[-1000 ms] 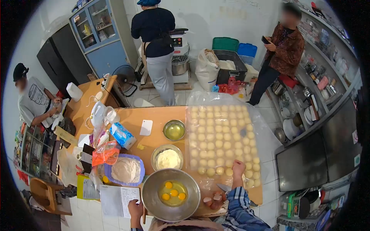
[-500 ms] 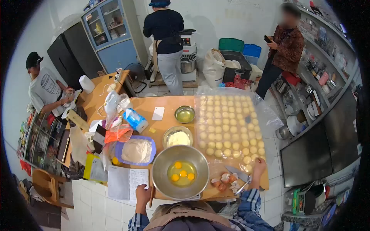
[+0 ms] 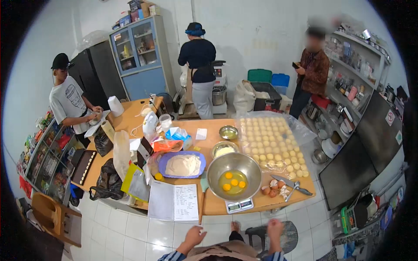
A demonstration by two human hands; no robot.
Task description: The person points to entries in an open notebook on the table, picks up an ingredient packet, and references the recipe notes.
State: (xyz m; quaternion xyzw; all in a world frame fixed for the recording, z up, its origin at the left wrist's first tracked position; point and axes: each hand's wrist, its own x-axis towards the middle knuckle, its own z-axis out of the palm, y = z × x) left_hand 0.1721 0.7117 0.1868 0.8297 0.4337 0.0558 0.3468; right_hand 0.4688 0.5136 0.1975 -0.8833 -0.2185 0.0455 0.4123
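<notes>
My left hand (image 3: 194,236) is over the floor in front of the table, empty, with its fingers loosely bent and apart. To the right, my right hand (image 3: 274,228) is raised above a dark stool (image 3: 287,238); blur hides its fingers. Nearest to both is a large steel bowl (image 3: 253,190) with several egg yolks (image 3: 234,182) in clear white, standing on a digital kitchen scale (image 3: 239,206). Beside the bowl lie cracked eggshells (image 3: 271,189), a spoon (image 3: 292,190) and a knife (image 3: 300,187). On the left are a spatula (image 3: 204,182) and an open notebook (image 3: 162,202).
Dough balls (image 3: 272,139) lie in rows on plastic sheeting at the right. Behind the bowl stand two smaller bowls (image 3: 228,132) (image 3: 214,150). A purple tub (image 3: 203,163) holds flour. Other people stand at left (image 3: 69,100), at the mixer (image 3: 198,61) and at right (image 3: 314,71).
Both my hands have left the table edge and drawn back toward my body. My view has moved back and tilted up, showing the scale's display and the stool.
</notes>
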